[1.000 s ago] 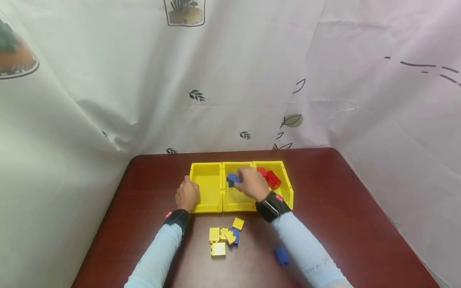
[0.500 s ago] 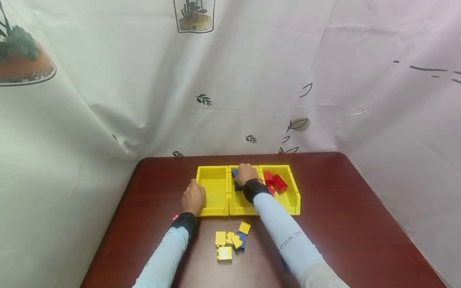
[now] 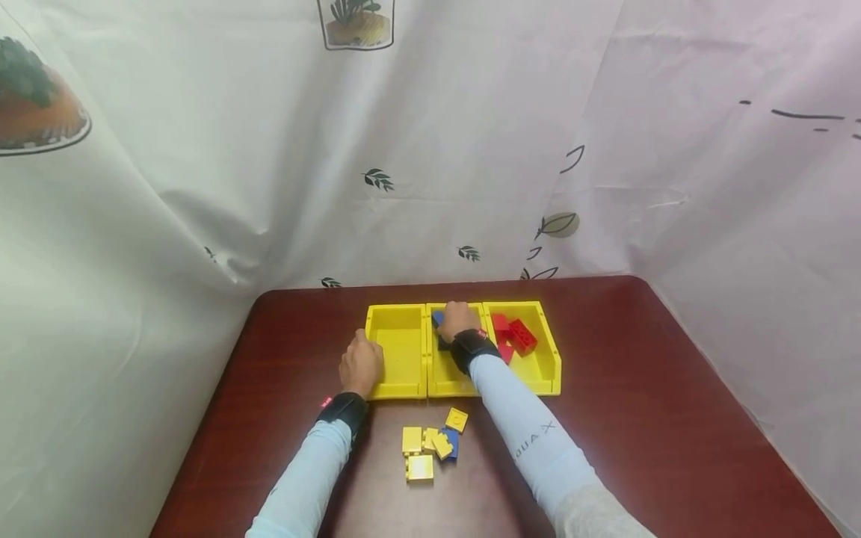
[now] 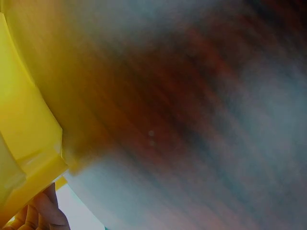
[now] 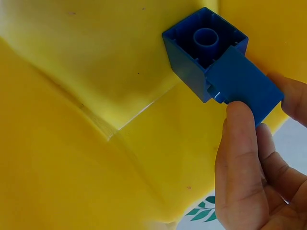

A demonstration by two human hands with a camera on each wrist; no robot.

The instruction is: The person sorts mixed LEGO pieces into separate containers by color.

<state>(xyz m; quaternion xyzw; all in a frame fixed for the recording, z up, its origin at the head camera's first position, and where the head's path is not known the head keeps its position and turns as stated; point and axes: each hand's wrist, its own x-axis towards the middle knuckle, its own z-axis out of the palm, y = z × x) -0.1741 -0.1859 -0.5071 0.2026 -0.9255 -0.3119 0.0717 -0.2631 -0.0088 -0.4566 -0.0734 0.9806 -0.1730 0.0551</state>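
Observation:
My right hand (image 3: 460, 320) reaches into the middle yellow bin (image 3: 449, 385). In the right wrist view its thumb and fingers pinch a flat-sided blue building block (image 5: 244, 86). That block touches or overlaps another blue block (image 5: 184, 64), which lies with its hollow underside showing. On the left, my left hand (image 3: 361, 364) holds the outer side wall of the left yellow bin (image 3: 398, 351). In the left wrist view only part of this hand (image 4: 45, 211) shows, with curled fingers by the bin's edge. Red blocks (image 3: 522, 338) lie in the right yellow bin (image 3: 548, 377).
Several yellow blocks (image 3: 420, 468) and a blue block (image 3: 451, 442) lie on the dark red table (image 3: 646, 403) in front of the bins. Behind the table hangs a white printed curtain (image 3: 430, 209). My right forearm crosses the table's front.
My right hand has moved left and deeper into the middle bin with a blue block. A blue block on the table's right is now hidden behind the right arm. The left hand keeps its hold.

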